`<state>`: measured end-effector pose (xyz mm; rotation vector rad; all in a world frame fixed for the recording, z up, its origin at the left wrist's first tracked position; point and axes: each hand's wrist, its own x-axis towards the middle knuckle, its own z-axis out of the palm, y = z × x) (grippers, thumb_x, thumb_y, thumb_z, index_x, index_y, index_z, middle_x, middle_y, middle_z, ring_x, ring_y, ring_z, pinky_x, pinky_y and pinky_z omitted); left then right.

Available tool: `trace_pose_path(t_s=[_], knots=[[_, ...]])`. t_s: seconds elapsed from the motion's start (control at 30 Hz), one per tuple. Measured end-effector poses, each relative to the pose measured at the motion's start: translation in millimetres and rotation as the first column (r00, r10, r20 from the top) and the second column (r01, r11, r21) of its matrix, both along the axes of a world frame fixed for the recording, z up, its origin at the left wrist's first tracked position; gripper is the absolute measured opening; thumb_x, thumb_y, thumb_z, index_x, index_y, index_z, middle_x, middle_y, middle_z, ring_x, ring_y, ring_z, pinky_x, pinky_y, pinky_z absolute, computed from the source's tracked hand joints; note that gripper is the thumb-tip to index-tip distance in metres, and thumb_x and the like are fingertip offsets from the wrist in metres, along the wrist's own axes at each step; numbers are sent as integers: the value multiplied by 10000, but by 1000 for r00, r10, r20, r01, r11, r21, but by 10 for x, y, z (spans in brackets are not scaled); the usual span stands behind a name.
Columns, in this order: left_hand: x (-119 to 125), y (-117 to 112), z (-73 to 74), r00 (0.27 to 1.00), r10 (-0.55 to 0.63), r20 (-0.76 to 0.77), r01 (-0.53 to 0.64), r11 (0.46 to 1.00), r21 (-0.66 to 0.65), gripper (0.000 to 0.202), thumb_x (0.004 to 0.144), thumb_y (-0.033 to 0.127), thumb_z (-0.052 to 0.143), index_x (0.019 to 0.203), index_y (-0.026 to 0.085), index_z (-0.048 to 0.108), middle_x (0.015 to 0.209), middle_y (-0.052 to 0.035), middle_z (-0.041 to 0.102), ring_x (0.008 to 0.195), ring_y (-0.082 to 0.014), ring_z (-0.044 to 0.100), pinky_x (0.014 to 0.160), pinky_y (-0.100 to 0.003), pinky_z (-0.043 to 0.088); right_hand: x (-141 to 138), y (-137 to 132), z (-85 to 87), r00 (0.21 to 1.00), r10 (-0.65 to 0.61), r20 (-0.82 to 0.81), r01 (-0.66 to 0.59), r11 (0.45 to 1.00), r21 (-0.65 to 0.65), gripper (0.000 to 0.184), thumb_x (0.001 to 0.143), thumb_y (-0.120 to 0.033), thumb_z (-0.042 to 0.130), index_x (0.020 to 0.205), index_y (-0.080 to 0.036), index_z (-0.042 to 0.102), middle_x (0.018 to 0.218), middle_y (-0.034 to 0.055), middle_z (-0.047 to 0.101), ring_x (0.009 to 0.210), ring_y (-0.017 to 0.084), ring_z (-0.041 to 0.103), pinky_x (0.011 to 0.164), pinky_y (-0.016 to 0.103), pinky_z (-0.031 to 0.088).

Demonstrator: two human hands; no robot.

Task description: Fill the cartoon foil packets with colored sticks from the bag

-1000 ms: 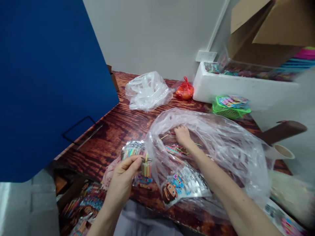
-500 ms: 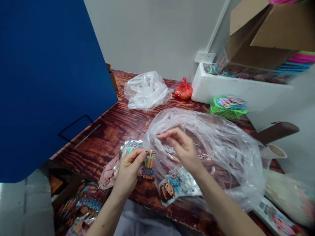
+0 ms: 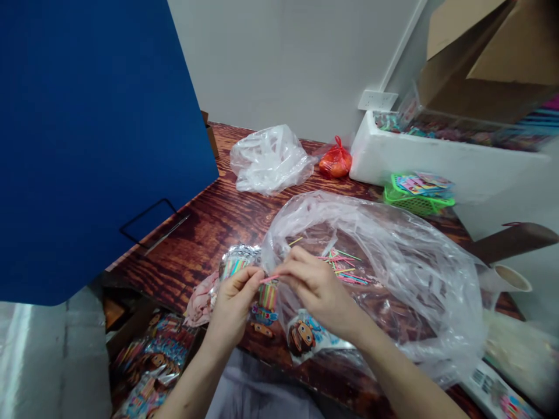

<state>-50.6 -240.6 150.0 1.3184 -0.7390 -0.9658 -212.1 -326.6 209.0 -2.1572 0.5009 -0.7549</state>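
My left hand pinches the top edge of a small printed packet, which hangs below its fingertips and has striped colours and a cartoon figure. In my right hand is a thin pink stick, pinched between thumb and fingers, its far end at my left fingertips by the packet's top. Behind the right hand, loose coloured sticks lie inside a large clear plastic bag spread on the table. A larger cartoon-printed packet lies under my right wrist. Silvery packets lie beyond the left hand.
A blue panel with a black wire handle stands at the left. Further back are a crumpled plastic bag, a red bag, a green basket and a white foam box. Packets fill a box below the table edge.
My right hand has come down and left to meet the left hand, now with a pink stick in its fingers. The view has shifted slightly left, and more of the loose sticks show.
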Motion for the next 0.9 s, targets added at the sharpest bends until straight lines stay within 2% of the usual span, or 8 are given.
trace_pose_path(t_s=[0.1, 0.17, 0.27, 0.37, 0.43, 0.53, 0.73, 0.9], knots=[[170, 69, 67, 997, 70, -29, -68, 995, 69, 326, 749, 472, 716, 830, 160, 663, 689, 15, 582, 590, -114, 517, 546, -201, 437, -120, -265, -155, 982, -172, 72, 153, 964, 218, 179, 969, -274, 465, 917, -196, 618, 823, 0, 572, 762, 138, 537, 679, 255, 396], [364, 78, 90, 994, 100, 38, -103, 990, 94, 339, 736, 489, 712, 824, 169, 642, 681, 23, 585, 571, -119, 519, 532, -205, 433, -203, -513, -387, 947, -322, -3, 314, 920, 233, 166, 959, -268, 456, 874, -191, 576, 737, -21, 541, 692, 135, 509, 641, 252, 370], [660, -39, -18, 912, 186, 366, -226, 972, 68, 314, 790, 485, 626, 804, 172, 644, 681, 22, 585, 608, -129, 525, 554, -202, 400, -252, -812, -825, 870, -437, -228, 453, 891, 25, 163, 935, -207, 455, 818, -178, 565, 756, -2, 556, 736, 152, 521, 691, 265, 363], [852, -247, -293, 650, 190, 736, -352, 934, 69, 299, 864, 423, 494, 816, 177, 657, 770, -23, 651, 749, -189, 599, 671, -251, 433, -182, -906, -1159, 769, -468, -435, 431, 883, -187, 161, 932, -190, 457, 845, -170, 591, 897, 49, 601, 854, 171, 553, 767, 274, 374], [927, -352, -483, 538, 94, 838, -354, 927, 123, 324, 893, 402, 440, 951, 178, 666, 964, -75, 695, 909, -241, 629, 809, -315, 458, -100, -882, -1259, 713, -459, -529, 362, 888, -282, 149, 932, -243, 492, 879, -161, 604, 964, 80, 604, 911, 191, 564, 788, 280, 384], [979, -403, -630, 471, 67, 880, -350, 930, 117, 446, 929, 429, 392, 1222, 151, 580, 1214, -139, 637, 1095, -285, 596, 955, -400, 441, 24, -836, -1276, 649, -454, -610, 262, 886, -382, 208, 919, -316, 534, 972, -129, 607, 1053, 134, 597, 981, 241, 560, 815, 311, 401], [508, -327, -357, 246, 213, 946, -281, 949, -141, 448, 958, 405, 392, 1306, 147, 507, 1278, -158, 578, 1197, -311, 509, 1033, -479, 395, 72, -866, -1271, 636, -446, -630, 247, 891, -380, 238, 936, -319, 517, 1044, -122, 596, 1067, 136, 613, 1001, 255, 549, 849, 334, 412], [-168, -182, -152, 140, -2, 990, 151, 988, -19, 433, 935, 303, 494, 1349, 178, 473, 1425, -158, 459, 1313, -309, 400, 1083, -522, 336, -431, -619, -1181, 719, -477, -506, 331, 875, -354, 168, 944, -269, 513, 1036, -160, 601, 1070, 107, 598, 1031, 238, 520, 889, 336, 413]])
